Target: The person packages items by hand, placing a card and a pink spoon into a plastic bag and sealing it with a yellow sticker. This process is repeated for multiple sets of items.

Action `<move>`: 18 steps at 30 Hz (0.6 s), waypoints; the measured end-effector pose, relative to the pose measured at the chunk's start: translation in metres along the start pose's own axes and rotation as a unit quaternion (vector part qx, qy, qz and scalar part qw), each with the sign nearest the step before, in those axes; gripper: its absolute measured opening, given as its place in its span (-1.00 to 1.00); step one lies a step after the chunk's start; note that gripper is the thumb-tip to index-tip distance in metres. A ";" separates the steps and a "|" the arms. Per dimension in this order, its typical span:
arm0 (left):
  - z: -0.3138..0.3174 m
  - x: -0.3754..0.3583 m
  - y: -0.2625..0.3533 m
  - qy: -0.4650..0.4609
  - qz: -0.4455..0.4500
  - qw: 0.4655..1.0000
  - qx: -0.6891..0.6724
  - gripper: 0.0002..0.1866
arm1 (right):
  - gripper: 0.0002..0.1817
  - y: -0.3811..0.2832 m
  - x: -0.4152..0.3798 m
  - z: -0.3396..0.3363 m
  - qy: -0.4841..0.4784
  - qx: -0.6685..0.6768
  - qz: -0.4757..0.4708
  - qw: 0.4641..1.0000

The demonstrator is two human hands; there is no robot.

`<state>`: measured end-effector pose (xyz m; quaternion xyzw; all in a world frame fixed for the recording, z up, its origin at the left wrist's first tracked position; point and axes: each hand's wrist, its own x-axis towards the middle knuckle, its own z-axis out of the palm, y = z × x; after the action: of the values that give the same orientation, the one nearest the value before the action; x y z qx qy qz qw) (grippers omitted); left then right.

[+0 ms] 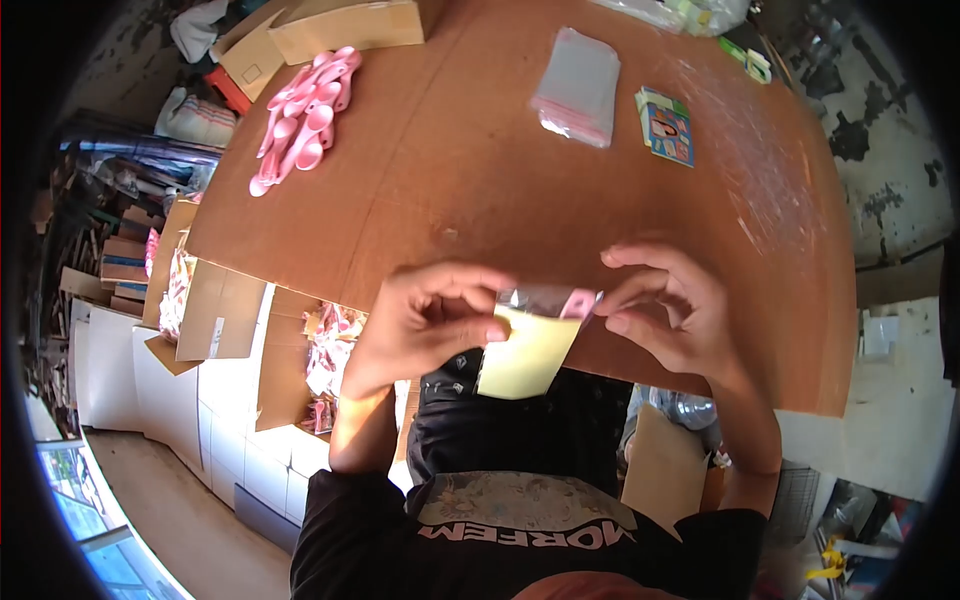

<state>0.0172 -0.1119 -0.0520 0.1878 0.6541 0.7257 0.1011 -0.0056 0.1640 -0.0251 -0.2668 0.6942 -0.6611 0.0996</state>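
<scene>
A small clear plastic bag (516, 299) with a pale yellow card (527, 352) in it is in front of my body, over the table's near edge. The end of a pink spoon handle (578, 304) shows at the bag's upper right corner; its other end is hidden behind the card. My left hand (430, 318) pinches the bag's left side between thumb and fingers. At the right corner, the thumb and a finger of my right hand (665, 305) close on the bag's edge, with the index finger raised.
Pink measuring spoons (305, 115) lie piled at the far left of the brown table (430, 180). Flat clear bags (580, 85) and a stack of printed cards (666, 125) lie at the back right. Cardboard boxes (225, 310) with packed pink items stand left of the table.
</scene>
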 end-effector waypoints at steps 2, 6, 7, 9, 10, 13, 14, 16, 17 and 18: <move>-0.022 -0.033 -0.006 -0.035 0.030 0.998 0.032 -0.62 | -0.52 0.000 -0.002 -0.004 -0.004 -0.020 -0.011 1.000; -0.066 -0.101 -0.025 0.042 -0.073 0.990 0.113 -0.66 | -0.57 -0.002 0.003 -0.013 0.012 -0.065 0.001 0.998; -0.075 -0.115 -0.039 0.123 -0.129 0.977 0.120 -0.67 | -0.57 -0.004 0.005 -0.016 0.015 -0.067 -0.001 0.998; -0.097 -0.139 -0.070 0.234 -0.206 0.924 0.223 -0.69 | -0.65 -0.009 0.010 -0.020 0.001 -0.120 0.002 0.993; -0.108 -0.150 -0.086 0.265 -0.227 0.882 0.316 -0.68 | -0.65 -0.011 0.013 -0.021 0.006 -0.122 -0.001 0.992; -0.132 -0.182 -0.148 0.270 -0.262 0.799 0.469 -0.46 | -0.76 -0.011 0.035 -0.023 0.025 -0.211 -0.003 0.977; -0.135 -0.193 -0.168 0.240 -0.260 0.767 0.535 -0.37 | -0.80 -0.005 0.048 -0.027 0.046 -0.233 -0.020 0.971; -0.138 -0.204 -0.195 0.156 -0.345 0.786 0.488 -0.22 | -0.85 0.010 0.077 -0.039 0.079 -0.287 -0.054 0.953; -0.132 -0.193 -0.191 0.116 -0.385 0.802 0.442 -0.24 | -0.86 0.016 0.094 -0.047 0.091 -0.320 -0.072 0.940; -0.121 -0.177 -0.180 0.076 -0.422 0.813 0.394 -0.25 | -0.85 0.015 0.110 -0.053 0.086 -0.386 -0.111 0.912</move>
<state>0.1116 -0.2692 -0.2633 -0.1391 0.9044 0.3040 0.2650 -0.1274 0.1547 -0.0108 -0.3023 0.8669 -0.3688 -0.1454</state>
